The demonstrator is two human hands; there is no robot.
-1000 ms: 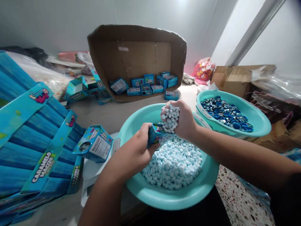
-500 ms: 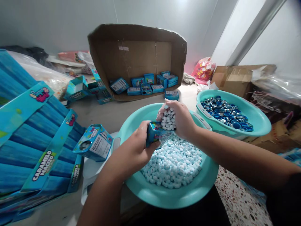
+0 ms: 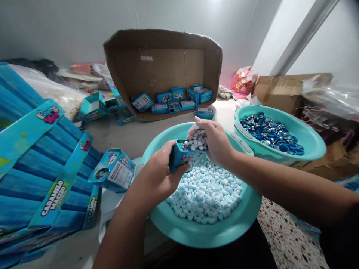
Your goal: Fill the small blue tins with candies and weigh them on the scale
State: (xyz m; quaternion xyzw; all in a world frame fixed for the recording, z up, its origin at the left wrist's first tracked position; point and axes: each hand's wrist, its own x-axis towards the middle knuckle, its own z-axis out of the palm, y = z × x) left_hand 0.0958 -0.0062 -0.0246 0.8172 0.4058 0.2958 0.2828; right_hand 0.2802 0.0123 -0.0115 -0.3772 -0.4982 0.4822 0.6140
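We've got the small blue box (image 3: pixel 176 158) gripped in our left hand (image 3: pixel 161 168), thumb on the near side and fingers behind, tilted, its top end turned toward our right hand (image 3: pixel 215 140). Right hand is cupped around a load of white candies (image 3: pixel 198 141), right up against the box's top end; how full the box is inside, we can't tell.

Both hands sit over the turquoise basin (image 3: pixel 207 239), so the held box is above the basin, just left of our right hand. Directly below our hands, loose candies (image 3: pixel 209 196) cover the basin floor.

Left of our left hand, near the forearm, another blue box (image 3: pixel 114 172) with a round opening rests tilted, pale pieces visible in the hole. Further left, big blue cartons (image 3: pixel 53 194) with printed bands.

Beyond our hands, an open cardboard box (image 3: pixel 168 67) lies on the counter (image 3: pixel 134 136) facing us, small blue boxes (image 3: pixel 187 105) along its lower part; a single blue box (image 3: pixel 204 113) lies just outside it, beyond our right hand. Right of our right hand, above the forearm, a second basin (image 3: pixel 311 142) holds blue and silver caps (image 3: pixel 270 130).
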